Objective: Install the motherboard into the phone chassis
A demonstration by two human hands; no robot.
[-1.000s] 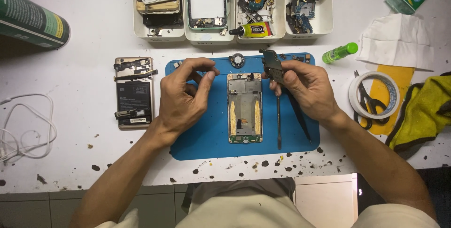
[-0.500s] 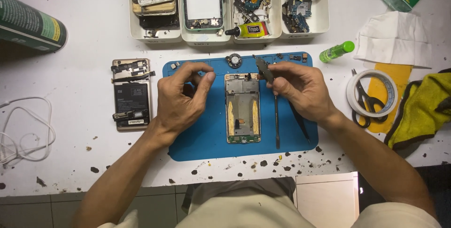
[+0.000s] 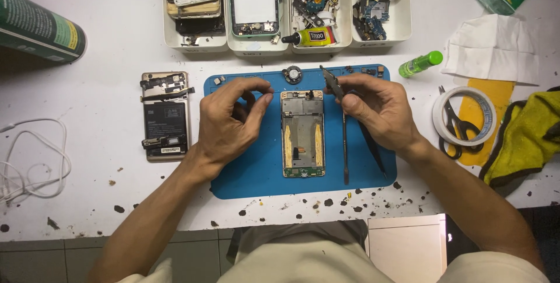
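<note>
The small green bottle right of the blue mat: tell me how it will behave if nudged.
The small green bottle lies on its side on the white table, so it will probably roll. It looks light, likely skidding easily. Its round body seems smooth, perhaps slippery.

Phone frame (image 3: pixel 303 134): an open phone shell with gold strips down both long sides is lying flat and straight in the middle of the blue mat (image 3: pixel 251 169), its top end pointing to the mat's far edge.
Tweezers (image 3: pixel 331 82): thin and dark, they are sticking up at a tilt near the mat's far edge, their tip sitting just beside the frame's top right corner.
Tiny part: too small to tell.
</note>
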